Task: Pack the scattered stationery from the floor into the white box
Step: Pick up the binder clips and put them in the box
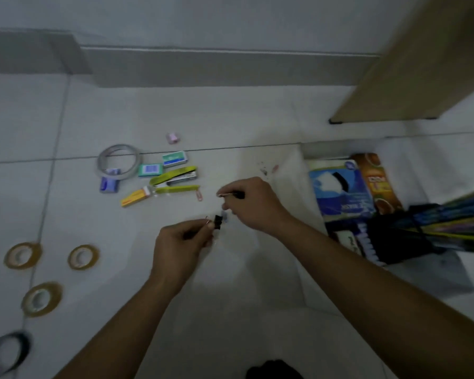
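- Nearest, at far left, a dark tape roll lies on the floor, with three amber tape rolls strung out just beyond it, all unclaimed.
- Centre stage: the left hand is pinched shut on a black binder clip, wire handle poking out.
- Just beyond, the right hand grips another small clip between its fingertips, with something bluish tucked under them, too blurred to name.
- At right sits the white box, already holding packets and a bundle of pens.
- So this looks like the small-clips step, with the next move a short carry right and a drop over the box's rim.
- Farther left waits the main pile: a green stapler, staple boxes, a clear tape ring, a pink paper clip.
- Farthest out, a pink eraser, alone.
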### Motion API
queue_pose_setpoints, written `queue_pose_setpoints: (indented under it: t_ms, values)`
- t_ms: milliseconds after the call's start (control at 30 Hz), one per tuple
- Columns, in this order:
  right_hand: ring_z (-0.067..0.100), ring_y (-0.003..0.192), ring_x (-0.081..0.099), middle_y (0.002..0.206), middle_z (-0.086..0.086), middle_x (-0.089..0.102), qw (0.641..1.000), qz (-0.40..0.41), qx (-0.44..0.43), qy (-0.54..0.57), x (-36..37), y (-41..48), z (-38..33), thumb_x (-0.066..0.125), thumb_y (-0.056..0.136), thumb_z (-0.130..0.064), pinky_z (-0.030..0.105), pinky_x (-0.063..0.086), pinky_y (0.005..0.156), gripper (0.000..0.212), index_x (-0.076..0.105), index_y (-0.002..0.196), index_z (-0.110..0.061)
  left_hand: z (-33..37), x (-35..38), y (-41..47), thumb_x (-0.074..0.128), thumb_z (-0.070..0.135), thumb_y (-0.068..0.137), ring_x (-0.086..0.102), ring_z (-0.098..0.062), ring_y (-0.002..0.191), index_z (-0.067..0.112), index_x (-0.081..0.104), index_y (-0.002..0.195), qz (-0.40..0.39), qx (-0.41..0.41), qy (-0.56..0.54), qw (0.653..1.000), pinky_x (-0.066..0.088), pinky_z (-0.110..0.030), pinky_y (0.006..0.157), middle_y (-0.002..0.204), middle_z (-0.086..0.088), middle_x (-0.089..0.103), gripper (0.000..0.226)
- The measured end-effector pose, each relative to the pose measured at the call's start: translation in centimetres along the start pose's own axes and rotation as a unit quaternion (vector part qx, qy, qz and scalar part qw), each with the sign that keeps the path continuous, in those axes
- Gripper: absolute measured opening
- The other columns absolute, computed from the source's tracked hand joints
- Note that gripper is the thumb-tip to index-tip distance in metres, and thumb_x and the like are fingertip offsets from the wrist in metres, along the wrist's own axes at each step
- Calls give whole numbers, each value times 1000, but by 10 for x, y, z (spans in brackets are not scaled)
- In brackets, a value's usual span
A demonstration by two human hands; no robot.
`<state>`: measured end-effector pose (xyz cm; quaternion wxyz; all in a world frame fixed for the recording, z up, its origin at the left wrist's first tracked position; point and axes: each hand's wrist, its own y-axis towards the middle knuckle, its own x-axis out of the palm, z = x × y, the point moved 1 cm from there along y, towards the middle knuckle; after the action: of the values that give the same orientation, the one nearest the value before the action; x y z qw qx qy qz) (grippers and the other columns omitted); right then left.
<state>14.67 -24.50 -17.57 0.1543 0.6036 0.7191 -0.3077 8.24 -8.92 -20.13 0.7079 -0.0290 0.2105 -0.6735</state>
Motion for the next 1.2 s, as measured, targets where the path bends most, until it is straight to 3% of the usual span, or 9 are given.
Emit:
queue_pose_setpoints:
  t_ms: [133,367,533,700,800,900,1033,1133,1200]
  values:
    - [12,88,68,97,3,74,998,14,-58,-2,-29,-34,-3,58,88,-7,24,55,83,22,75,101,-12,30,26,-20,70,16,85,68,0,64,31,73,80,-42,16,-29,999,50,-6,60,68,18,73,16]
    - [1,88,62,96,-5,68,982,178,-30,51,-119,-93,27,56,93,-6,12,51,80,20,73,102,-11,100,74,-47,70,20,85,71,-2,71,25,74,88,-106,137,-67,983,52,-9,66,79,11,75,8]
    - [16,98,64,108,4,70,980,161,107,-41,-154,-132,79,56,95,-13,32,53,87,21,72,108,-12,118,114,-52,71,19,85,67,7,76,20,75,94,-168,220,41,960,47,-3,63,83,14,72,10]
    - [18,96,65,106,2,71,973,153,172,-28,-139,-148,111,61,92,-17,41,54,88,17,73,104,-15,118,148,-42,68,20,87,61,-5,80,13,73,100,-221,298,192,909,44,-2,62,98,0,70,15]
    - [16,95,66,109,3,71,972,173,159,10,-133,-142,112,63,90,-12,28,53,77,21,72,109,-13,118,162,-37,63,19,90,61,-13,88,11,72,104,-250,353,285,855,41,-11,67,104,-5,69,18]
    - [18,102,65,115,6,70,977,169,120,51,-133,-134,106,61,85,-1,25,52,81,35,66,118,-13,118,170,-35,61,15,91,62,-25,100,11,68,115,-257,368,305,840,42,-22,78,111,-11,66,25]
    - [16,114,59,128,7,62,977,135,126,103,-133,-130,106,55,88,4,9,47,75,52,46,137,-11,113,171,-34,61,13,91,59,-27,107,10,60,124,-268,388,339,814,45,-28,84,122,-13,60,33]
    - [18,116,60,126,7,64,973,154,130,109,-128,-128,110,56,91,0,29,52,92,47,46,135,-11,111,166,-31,62,7,89,61,-30,104,5,60,120,-247,393,325,824,42,-25,81,120,-15,61,31]
    - [18,110,64,119,8,68,974,160,128,99,-123,-125,109,58,90,0,33,52,94,36,55,125,-7,110,161,-29,64,4,87,63,-32,99,4,63,115,-237,409,303,827,43,-25,79,115,-16,64,28]
